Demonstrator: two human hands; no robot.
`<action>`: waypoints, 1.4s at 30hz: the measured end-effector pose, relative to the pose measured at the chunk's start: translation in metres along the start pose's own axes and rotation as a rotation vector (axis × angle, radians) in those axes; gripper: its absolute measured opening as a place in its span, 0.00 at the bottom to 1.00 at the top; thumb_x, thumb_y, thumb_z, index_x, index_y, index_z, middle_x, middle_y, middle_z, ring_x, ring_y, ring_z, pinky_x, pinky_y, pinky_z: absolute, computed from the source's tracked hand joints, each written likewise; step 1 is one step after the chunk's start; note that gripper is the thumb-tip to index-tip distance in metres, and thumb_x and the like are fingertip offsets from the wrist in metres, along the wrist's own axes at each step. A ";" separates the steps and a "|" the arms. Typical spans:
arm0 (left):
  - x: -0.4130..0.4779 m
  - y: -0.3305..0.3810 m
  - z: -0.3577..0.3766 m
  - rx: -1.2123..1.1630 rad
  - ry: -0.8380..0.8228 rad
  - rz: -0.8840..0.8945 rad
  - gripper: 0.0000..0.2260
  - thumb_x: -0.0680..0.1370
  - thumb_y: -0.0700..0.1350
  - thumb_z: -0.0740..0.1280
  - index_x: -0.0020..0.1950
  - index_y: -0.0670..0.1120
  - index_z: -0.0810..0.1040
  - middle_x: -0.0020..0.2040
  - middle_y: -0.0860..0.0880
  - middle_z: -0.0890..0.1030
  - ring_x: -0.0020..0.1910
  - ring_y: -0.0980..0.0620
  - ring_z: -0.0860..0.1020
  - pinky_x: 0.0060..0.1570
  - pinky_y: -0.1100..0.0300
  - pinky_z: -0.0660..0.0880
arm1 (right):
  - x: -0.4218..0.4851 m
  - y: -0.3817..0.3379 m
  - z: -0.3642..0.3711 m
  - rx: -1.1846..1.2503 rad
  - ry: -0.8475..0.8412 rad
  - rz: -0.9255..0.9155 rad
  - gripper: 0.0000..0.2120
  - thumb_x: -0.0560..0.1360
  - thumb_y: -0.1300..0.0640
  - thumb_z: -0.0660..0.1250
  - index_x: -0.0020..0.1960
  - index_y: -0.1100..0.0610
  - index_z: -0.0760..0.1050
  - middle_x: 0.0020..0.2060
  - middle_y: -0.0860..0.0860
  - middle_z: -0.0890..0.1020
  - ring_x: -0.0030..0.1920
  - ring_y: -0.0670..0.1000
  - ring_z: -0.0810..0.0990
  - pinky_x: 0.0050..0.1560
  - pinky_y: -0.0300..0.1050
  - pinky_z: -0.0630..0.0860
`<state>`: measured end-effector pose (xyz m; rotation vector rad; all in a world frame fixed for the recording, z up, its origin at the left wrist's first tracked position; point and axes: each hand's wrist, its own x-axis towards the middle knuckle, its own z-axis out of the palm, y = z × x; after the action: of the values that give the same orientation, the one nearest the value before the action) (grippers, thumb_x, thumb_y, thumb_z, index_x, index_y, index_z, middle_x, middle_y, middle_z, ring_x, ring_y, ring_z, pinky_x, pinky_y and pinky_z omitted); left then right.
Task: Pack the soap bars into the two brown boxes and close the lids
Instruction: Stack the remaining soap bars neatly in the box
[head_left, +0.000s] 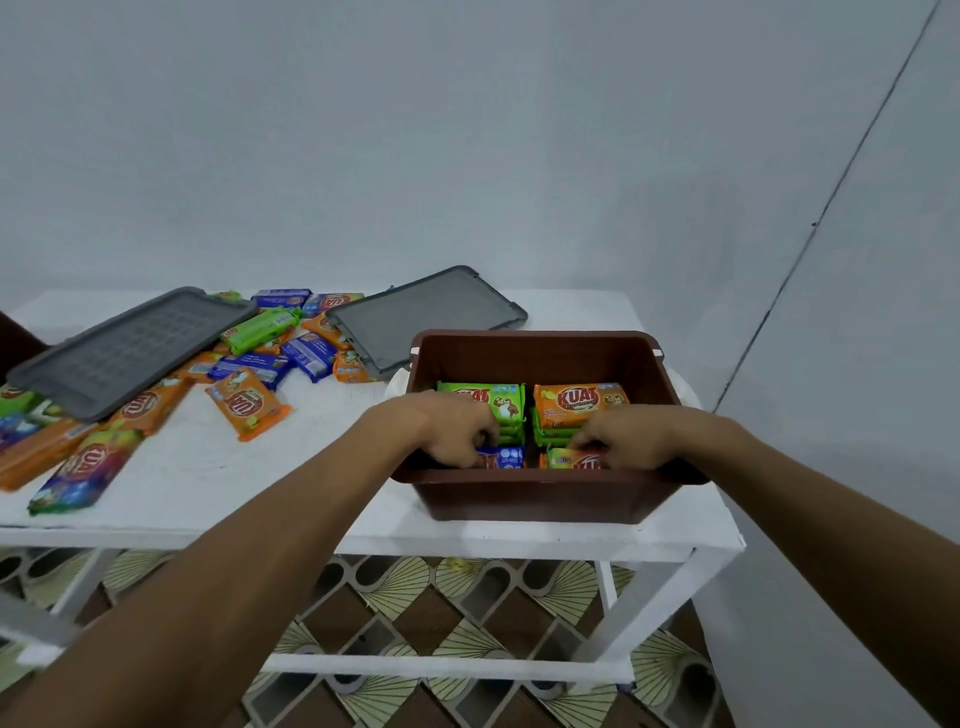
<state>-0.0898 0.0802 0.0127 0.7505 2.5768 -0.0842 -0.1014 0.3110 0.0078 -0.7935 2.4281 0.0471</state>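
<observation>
A brown box (540, 499) stands on the right part of the white table (208, 467). Inside it, a green soap bar (480, 397) tops a stack at the back left and an orange soap bar (579, 402) tops a stack at the back right. My left hand (457, 434) reaches into the front left of the box, its fingers curled on a blue soap bar (506, 457). My right hand (628, 436) is at the front right and grips a multicoloured soap bar (574, 460). Only one brown box shows fully.
Two grey lids lie on the table: one lid (130, 348) at the left over loose bars, the other lid (426, 314) behind the box. Several loose soap bars (247, 402) are scattered across the left half. A dark brown object (15, 338) is cut off by the left frame edge.
</observation>
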 end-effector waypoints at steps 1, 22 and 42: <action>0.000 0.000 0.000 -0.004 0.001 -0.005 0.16 0.78 0.49 0.65 0.65 0.51 0.75 0.59 0.50 0.79 0.54 0.50 0.76 0.54 0.52 0.76 | 0.000 0.000 0.001 0.013 0.005 0.003 0.20 0.80 0.60 0.59 0.71 0.52 0.70 0.66 0.51 0.76 0.62 0.51 0.74 0.66 0.45 0.69; 0.003 -0.007 0.014 0.270 0.389 -0.099 0.14 0.79 0.51 0.56 0.54 0.47 0.78 0.53 0.46 0.81 0.48 0.46 0.79 0.54 0.49 0.73 | 0.012 0.007 0.009 0.025 0.337 0.099 0.22 0.80 0.59 0.57 0.72 0.48 0.69 0.71 0.52 0.69 0.69 0.56 0.67 0.68 0.54 0.69; -0.107 -0.218 0.121 -0.107 0.448 -0.489 0.27 0.80 0.55 0.60 0.78 0.52 0.57 0.80 0.48 0.52 0.78 0.43 0.48 0.74 0.44 0.52 | 0.099 -0.164 -0.058 0.066 0.838 -0.136 0.09 0.76 0.55 0.62 0.53 0.52 0.78 0.49 0.48 0.80 0.52 0.52 0.76 0.51 0.50 0.75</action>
<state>-0.0747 -0.1802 -0.0629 0.0851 3.1090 0.0808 -0.1061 0.1118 0.0261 -1.1003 3.1046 -0.5116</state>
